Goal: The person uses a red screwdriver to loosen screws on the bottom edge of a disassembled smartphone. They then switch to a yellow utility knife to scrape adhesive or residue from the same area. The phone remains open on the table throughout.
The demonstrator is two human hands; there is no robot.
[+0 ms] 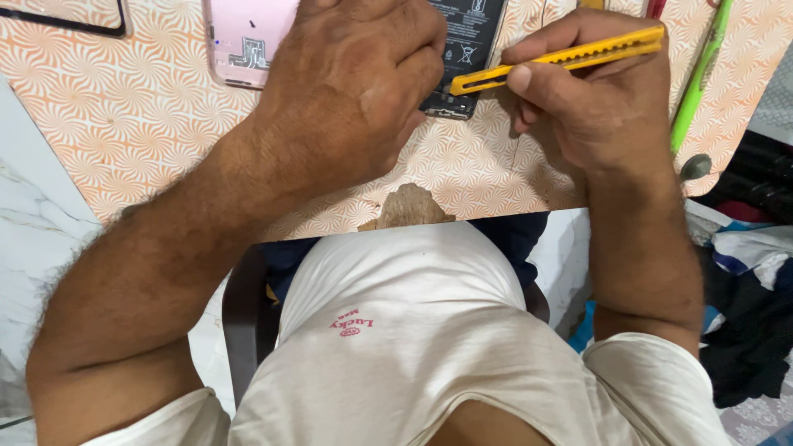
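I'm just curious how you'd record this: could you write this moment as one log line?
left hand: pressing down on opened phone | right hand: holding yellow utility knife, tip at phone edge | surface: orange patterned table

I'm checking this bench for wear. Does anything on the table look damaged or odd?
Yes. The table has a chipped spot at its near edge, between the arms: the patterned orange covering is torn away there, baring brown board. Further up, the phone under the left hand lies open, its insides showing.
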